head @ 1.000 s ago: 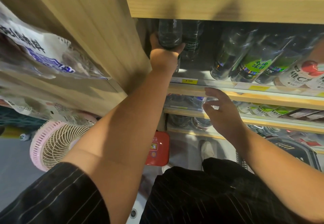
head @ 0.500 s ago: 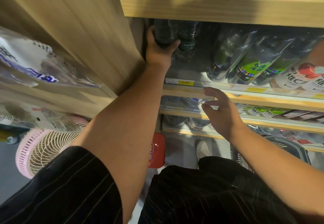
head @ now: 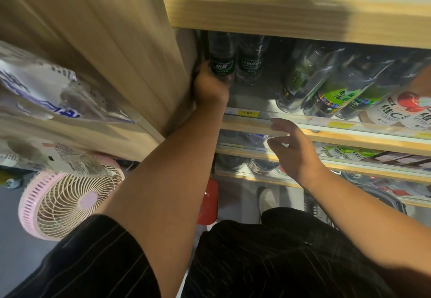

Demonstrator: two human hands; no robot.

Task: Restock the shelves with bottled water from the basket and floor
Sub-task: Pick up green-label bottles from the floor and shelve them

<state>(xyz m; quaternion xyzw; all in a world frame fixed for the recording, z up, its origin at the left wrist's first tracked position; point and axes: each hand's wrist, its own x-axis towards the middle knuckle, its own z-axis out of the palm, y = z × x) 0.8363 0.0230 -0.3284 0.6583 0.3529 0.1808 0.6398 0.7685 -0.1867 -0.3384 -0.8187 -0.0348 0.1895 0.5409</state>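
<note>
Shelves (head: 291, 12) of pale wood fill the upper right, one above another, with a wood side panel (head: 112, 40) on their left. Below, the grey floor (head: 14, 239) carries a pink fan (head: 63, 206), and a red stool (head: 208, 202) stands near a white shoe (head: 267, 200). Plastic bags (head: 46, 87) hang left of the panel. On the middle shelf, green-label bottles (head: 326, 94) lean to the right side, well apart from two dark water bottles. The left hand (head: 210, 85) reaches deep into the left corner, its grip closed around the bottle (head: 221, 59), which stands upright against the panel and touches a second bottle (head: 250, 61). The right hand (head: 293, 150) hovers before the shelf edge, fingers spread, holding nothing. A yellow price tag (head: 247, 112) sits just beside the left wrist.
</note>
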